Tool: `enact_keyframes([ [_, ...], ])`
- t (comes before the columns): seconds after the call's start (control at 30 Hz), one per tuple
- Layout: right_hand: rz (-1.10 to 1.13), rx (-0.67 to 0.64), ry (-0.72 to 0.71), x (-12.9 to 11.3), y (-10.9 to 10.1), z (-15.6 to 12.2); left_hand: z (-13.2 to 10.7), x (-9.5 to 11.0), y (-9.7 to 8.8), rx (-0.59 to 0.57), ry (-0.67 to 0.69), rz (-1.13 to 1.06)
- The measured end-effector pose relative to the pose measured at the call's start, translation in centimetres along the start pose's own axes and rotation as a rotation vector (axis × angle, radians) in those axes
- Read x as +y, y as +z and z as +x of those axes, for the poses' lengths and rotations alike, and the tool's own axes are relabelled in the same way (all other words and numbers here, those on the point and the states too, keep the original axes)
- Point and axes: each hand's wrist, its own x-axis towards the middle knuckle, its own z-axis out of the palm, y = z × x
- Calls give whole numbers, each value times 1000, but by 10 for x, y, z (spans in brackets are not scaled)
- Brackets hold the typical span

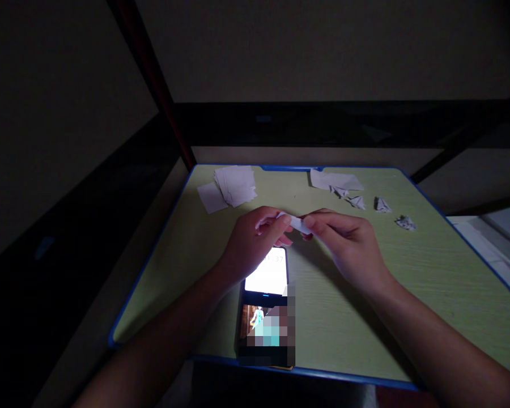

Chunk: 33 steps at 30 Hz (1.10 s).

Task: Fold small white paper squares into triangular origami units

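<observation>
Between my two hands a small folded strip of white paper (298, 223) is stretched above the middle of the table. My left hand (257, 235) pinches its left end between thumb and fingers. At the right end, my right hand (346, 238) grips it with thumb and forefinger. Under my left hand lies a phone (267, 277) with a bright screen, partly covered by that hand. The lower part of the phone's screen shows a picture and is blurred out in places.
The light green table (187, 255) has a blue edge. A stack of white paper sheets (237, 186) lies at the back left. At the back right are a loose sheet (335, 180) and several small folded paper pieces (381, 204). Dark walls stand behind and to the left.
</observation>
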Motion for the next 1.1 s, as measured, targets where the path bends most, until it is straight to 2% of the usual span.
enact_keyframes([
  [0.33,90,-24,50,3,1,1,-2,-1,0,20,74,89],
  [0.53,138,-35,107,11,-1,3,-3,1,0,29,74,110],
  [0.67,129,-27,88,9,-1,2,-3,2,0,23,66,129],
  [0.9,164,-130,108,7,1,2,-3,5,2,32,60,137],
  [1.1,190,-119,133,11,0,3,-3,3,0,19,83,164],
])
